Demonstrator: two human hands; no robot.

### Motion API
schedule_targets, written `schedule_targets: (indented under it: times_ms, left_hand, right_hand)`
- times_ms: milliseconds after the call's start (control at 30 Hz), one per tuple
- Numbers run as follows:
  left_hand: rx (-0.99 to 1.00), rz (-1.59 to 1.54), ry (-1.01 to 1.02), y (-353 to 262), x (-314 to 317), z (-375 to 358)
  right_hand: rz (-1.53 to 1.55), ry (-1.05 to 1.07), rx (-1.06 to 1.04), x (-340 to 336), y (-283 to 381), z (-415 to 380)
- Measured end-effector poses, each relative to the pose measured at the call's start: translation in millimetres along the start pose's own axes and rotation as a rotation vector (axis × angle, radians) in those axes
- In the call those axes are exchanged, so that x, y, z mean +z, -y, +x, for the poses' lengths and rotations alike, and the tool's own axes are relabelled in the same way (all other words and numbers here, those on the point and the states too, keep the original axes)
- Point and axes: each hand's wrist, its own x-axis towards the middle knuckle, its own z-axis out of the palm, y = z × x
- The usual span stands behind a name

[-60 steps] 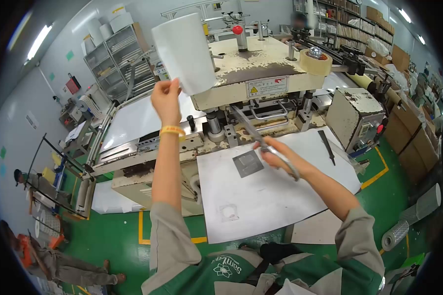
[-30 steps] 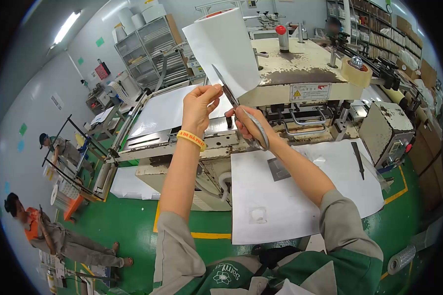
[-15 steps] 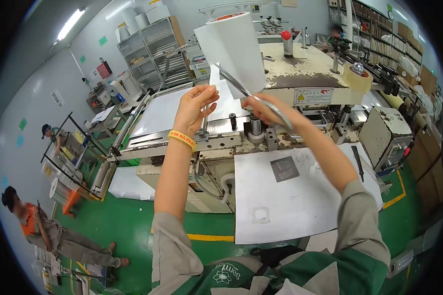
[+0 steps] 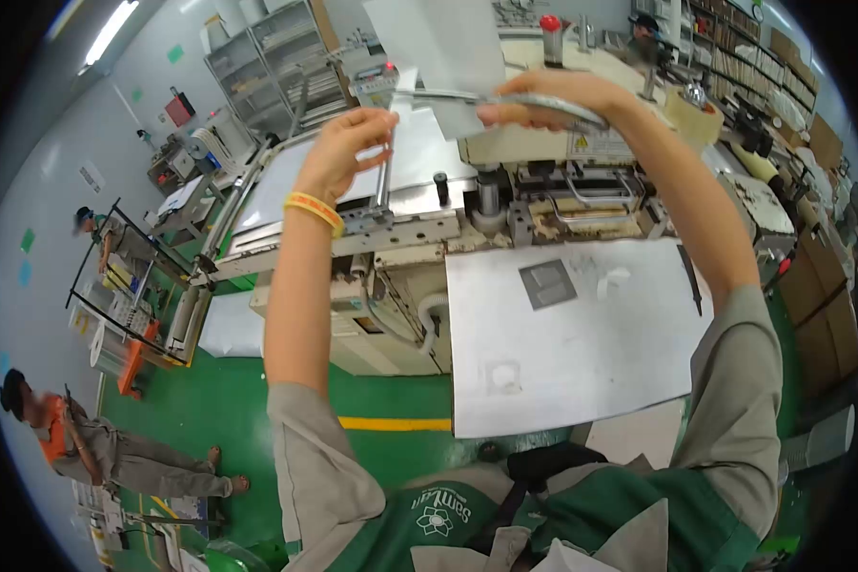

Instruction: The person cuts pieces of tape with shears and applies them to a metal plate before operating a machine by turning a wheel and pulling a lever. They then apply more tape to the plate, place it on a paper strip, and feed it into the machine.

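A large white roll (image 4: 443,43) stands at the top centre on the machine, its upper end out of frame. My left hand (image 4: 348,151), with a yellow wristband (image 4: 315,210), pinches the lower end of a narrow white strip (image 4: 402,103) beside the roll. My right hand (image 4: 558,100) is closed around the handles of metal scissors (image 4: 448,94). Their blades point left across the front of the roll and reach the strip. The blades look nearly together, slightly blurred.
A white work surface (image 4: 582,372) holds a dark grey square plate (image 4: 548,284) and a black tool (image 4: 690,279). A red-knobbed post (image 4: 551,43) stands on the machine. One person (image 4: 114,443) stands at lower left, others farther back.
The view has tilted down, so the roll sits higher. The scissors have swung from a steep slant to nearly level, and my right forearm reaches farther up.
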Motion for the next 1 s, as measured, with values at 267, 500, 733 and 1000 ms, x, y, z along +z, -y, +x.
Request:
schedule_targets:
  times_ms: [267,500,733,1000]
  left_hand:
    - [-0.030,0.140,0.055,-1.7,-6.3,6.0]
    - [-0.036,0.673,0.418,76.6,28.6,0.6]
    - [-0.087,0.797,0.695,172.2,132.5,9.4]
    - [-0.172,0.811,0.712,195.0,162.4,24.7]
  right_hand:
    - [-0.098,-0.083,0.020,6.0,6.5,-2.6]
    - [-0.157,-0.076,0.024,23.8,-33.4,-51.2]
    - [0.041,-0.037,0.121,42.7,-77.7,-139.7]
    - [0.113,-0.031,0.274,54.4,-95.5,-184.0]
